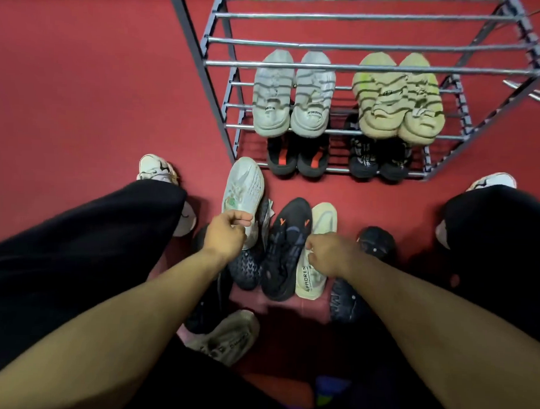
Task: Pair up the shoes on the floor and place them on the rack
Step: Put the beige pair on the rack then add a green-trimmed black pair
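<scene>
Now your left hand (226,233) grips one white sneaker (243,188), right hand (325,252) pinches its mate (318,233); lift both to the rack (328,65).

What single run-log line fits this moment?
left hand: grips white shoe | right hand: on cream shoe | rack: four pairs placed

Red carpeted floor (83,90), dim light, dark shadow along the top edge

floor (83,75) red | rack (368,67) grey | rack pairs – white (292,95), cream (398,98), black-orange (298,158), possibly black-grey (379,160)
</scene>
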